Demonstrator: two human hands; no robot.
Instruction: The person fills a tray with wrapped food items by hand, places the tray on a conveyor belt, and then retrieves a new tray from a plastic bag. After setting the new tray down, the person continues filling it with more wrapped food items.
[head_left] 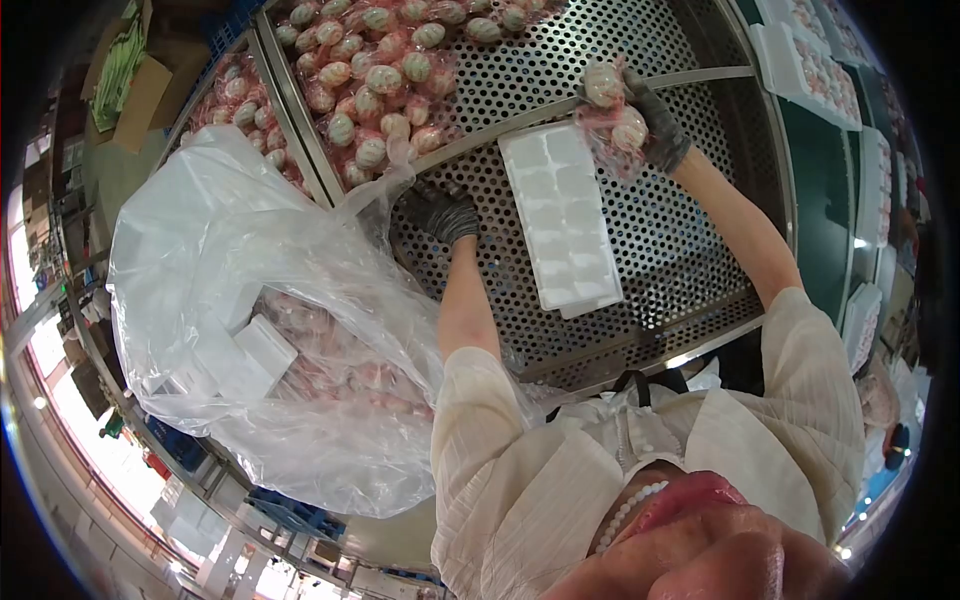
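My right hand (660, 125), in a dark glove, is closed on round pale pieces wrapped in clear film with red print (606, 88). It is over the perforated metal tray (680, 240), near the divider. Just below and left of it lies a white plastic tray with rows of compartments (560, 215), tilted slightly. My left hand (440, 212), also gloved, is low over the perforated metal with its fingers apart. Its fingertips are right at the edge of a large clear plastic bag (190, 240), which holds more red-printed wrapped pieces and a white tray piece.
Many wrapped round pieces (375, 110) are heaped beyond the metal divider (600, 95). On the right, filled white trays (800, 75) line a green surface (815, 180). An open cardboard box (140, 105) stands at the upper left.
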